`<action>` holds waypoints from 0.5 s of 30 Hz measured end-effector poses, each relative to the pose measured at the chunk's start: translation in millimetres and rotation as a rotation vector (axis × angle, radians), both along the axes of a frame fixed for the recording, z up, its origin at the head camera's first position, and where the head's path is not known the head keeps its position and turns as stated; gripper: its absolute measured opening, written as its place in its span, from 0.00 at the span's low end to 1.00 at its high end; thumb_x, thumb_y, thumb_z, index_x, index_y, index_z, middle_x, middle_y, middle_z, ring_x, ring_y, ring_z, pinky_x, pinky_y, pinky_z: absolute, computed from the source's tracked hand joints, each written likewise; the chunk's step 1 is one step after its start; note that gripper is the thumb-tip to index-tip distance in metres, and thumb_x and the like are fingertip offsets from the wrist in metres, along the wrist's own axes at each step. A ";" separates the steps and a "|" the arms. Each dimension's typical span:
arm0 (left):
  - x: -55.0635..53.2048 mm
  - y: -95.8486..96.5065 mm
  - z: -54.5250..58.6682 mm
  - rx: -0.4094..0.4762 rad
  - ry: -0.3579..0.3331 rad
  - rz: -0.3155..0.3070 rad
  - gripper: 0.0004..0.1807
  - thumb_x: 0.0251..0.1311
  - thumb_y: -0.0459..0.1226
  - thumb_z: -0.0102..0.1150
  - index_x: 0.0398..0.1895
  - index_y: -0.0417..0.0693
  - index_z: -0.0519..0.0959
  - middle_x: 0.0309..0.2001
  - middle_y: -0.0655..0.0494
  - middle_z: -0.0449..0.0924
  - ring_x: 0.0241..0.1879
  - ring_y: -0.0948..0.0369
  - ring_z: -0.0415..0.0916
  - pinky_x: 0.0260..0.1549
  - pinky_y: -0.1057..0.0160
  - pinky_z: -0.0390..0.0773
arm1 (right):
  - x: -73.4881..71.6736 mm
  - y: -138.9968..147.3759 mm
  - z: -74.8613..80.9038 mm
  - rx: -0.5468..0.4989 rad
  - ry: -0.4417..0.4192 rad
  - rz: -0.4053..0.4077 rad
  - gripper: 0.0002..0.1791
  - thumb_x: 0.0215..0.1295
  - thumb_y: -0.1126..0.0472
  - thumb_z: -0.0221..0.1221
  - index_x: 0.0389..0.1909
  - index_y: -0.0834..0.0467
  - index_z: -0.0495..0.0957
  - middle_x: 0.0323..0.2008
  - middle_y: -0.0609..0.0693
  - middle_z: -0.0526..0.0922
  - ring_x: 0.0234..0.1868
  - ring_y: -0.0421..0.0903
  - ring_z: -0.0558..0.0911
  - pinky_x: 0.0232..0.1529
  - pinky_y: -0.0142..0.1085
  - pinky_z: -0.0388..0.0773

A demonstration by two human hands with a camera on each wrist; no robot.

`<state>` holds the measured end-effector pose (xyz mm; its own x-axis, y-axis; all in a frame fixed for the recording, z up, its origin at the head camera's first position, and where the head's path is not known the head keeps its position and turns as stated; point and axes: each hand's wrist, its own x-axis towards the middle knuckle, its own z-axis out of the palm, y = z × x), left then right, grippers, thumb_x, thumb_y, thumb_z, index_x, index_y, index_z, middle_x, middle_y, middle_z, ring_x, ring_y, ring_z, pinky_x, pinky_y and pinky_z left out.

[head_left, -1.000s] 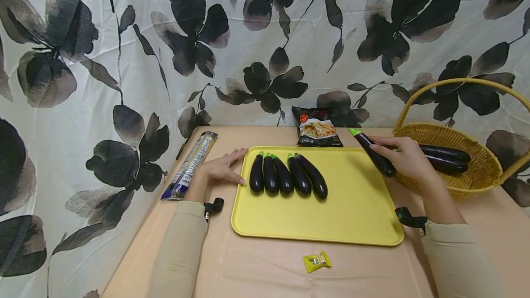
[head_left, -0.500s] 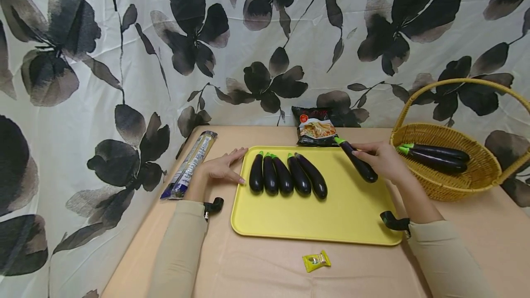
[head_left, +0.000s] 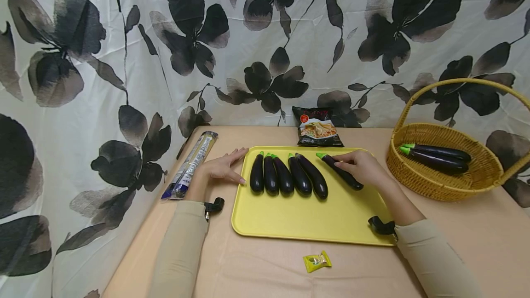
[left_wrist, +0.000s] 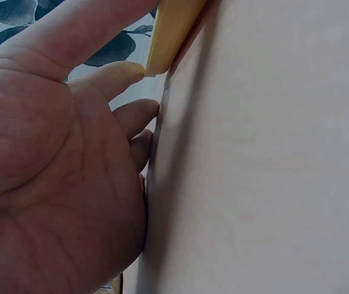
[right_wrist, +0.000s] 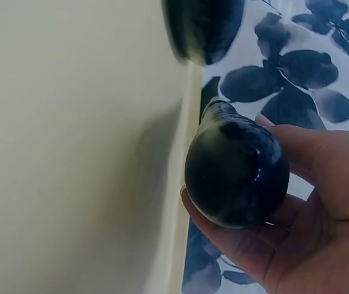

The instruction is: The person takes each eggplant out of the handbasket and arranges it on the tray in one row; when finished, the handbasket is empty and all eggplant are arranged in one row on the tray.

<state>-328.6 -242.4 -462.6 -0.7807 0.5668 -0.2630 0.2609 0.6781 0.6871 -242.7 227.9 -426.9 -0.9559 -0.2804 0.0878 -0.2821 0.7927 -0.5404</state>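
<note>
My right hand (head_left: 361,165) grips a dark purple eggplant (head_left: 342,172) with a green stem, over the right half of the yellow tray (head_left: 290,220). In the right wrist view, thumb and fingers hold that eggplant (right_wrist: 235,171) from its side, round end toward the camera. To its left on the tray, several eggplants (head_left: 284,176) lie in a row, stems pointing away. At the tray's left edge my left hand (head_left: 222,168) rests with spread fingers, its thumb touching the rim. The left wrist view shows the left palm (left_wrist: 51,159) beside the tray's edge (left_wrist: 168,37).
A wicker basket (head_left: 439,192) with two eggplants (head_left: 436,157) stands on the right. Behind the tray is a black snack bag (head_left: 318,128). A long blue-and-silver packet (head_left: 190,164) lies left, and a small yellow packet (head_left: 317,261) lies in front.
My right hand has carried the eggplant leftward from beside the basket to over the tray, near the row. The left hand has stayed at the tray's edge.
</note>
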 end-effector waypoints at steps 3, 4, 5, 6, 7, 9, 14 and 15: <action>-0.3 0.5 -0.5 0.004 -0.009 0.007 0.70 0.44 0.54 0.84 0.86 0.63 0.45 0.87 0.55 0.33 0.84 0.47 0.22 0.80 0.38 0.26 | -1.3 -4.4 -4.9 0.023 0.019 0.016 0.18 0.75 0.56 0.62 0.61 0.55 0.85 0.52 0.61 0.89 0.33 0.45 0.81 0.31 0.35 0.71; -0.2 0.6 -0.5 0.003 -0.010 0.010 0.70 0.44 0.54 0.84 0.86 0.64 0.45 0.87 0.55 0.33 0.84 0.47 0.22 0.80 0.38 0.26 | -1.6 -5.9 -6.7 0.029 0.025 0.018 0.18 0.75 0.56 0.62 0.61 0.55 0.85 0.51 0.60 0.90 0.34 0.45 0.82 0.32 0.35 0.71; -0.5 0.6 -1.0 0.002 -0.012 0.012 0.70 0.44 0.54 0.84 0.86 0.64 0.45 0.87 0.56 0.33 0.84 0.48 0.22 0.80 0.38 0.26 | -1.7 -7.4 -8.2 0.035 0.026 0.022 0.18 0.74 0.56 0.62 0.60 0.55 0.85 0.48 0.59 0.91 0.34 0.44 0.82 0.32 0.34 0.71; -0.3 0.6 -0.8 0.002 -0.009 0.009 0.70 0.44 0.54 0.84 0.86 0.64 0.45 0.87 0.55 0.33 0.84 0.47 0.22 0.80 0.38 0.26 | -1.7 -9.1 -9.5 0.037 0.026 0.023 0.18 0.74 0.55 0.63 0.60 0.55 0.85 0.45 0.58 0.91 0.33 0.44 0.82 0.31 0.34 0.71; -0.2 0.7 -0.7 0.001 -0.007 0.008 0.70 0.44 0.54 0.84 0.86 0.63 0.45 0.87 0.55 0.33 0.84 0.47 0.22 0.80 0.38 0.26 | -1.8 -10.5 -10.7 0.036 0.018 0.025 0.18 0.74 0.55 0.63 0.60 0.55 0.85 0.43 0.57 0.92 0.31 0.44 0.81 0.30 0.34 0.71; -0.1 0.9 -0.3 -0.002 -0.004 0.009 0.71 0.44 0.54 0.84 0.86 0.64 0.44 0.87 0.55 0.33 0.84 0.47 0.23 0.80 0.38 0.26 | -1.5 -13.3 -12.1 0.038 0.009 0.037 0.18 0.74 0.54 0.63 0.61 0.55 0.85 0.42 0.56 0.92 0.29 0.42 0.81 0.29 0.34 0.71; -0.3 0.8 -0.5 -0.004 0.006 0.008 0.71 0.43 0.54 0.84 0.86 0.63 0.44 0.87 0.56 0.33 0.84 0.48 0.23 0.80 0.38 0.26 | -0.2 -17.2 -12.0 0.039 -0.031 0.078 0.22 0.74 0.54 0.63 0.65 0.56 0.82 0.47 0.56 0.91 0.33 0.42 0.82 0.33 0.35 0.75; -0.4 0.7 -0.7 -0.003 0.007 0.007 0.71 0.43 0.54 0.84 0.86 0.63 0.45 0.87 0.55 0.33 0.84 0.48 0.23 0.80 0.38 0.26 | 0.2 -17.4 -11.6 0.038 -0.039 0.086 0.22 0.74 0.54 0.63 0.65 0.56 0.81 0.47 0.57 0.90 0.34 0.42 0.82 0.35 0.36 0.76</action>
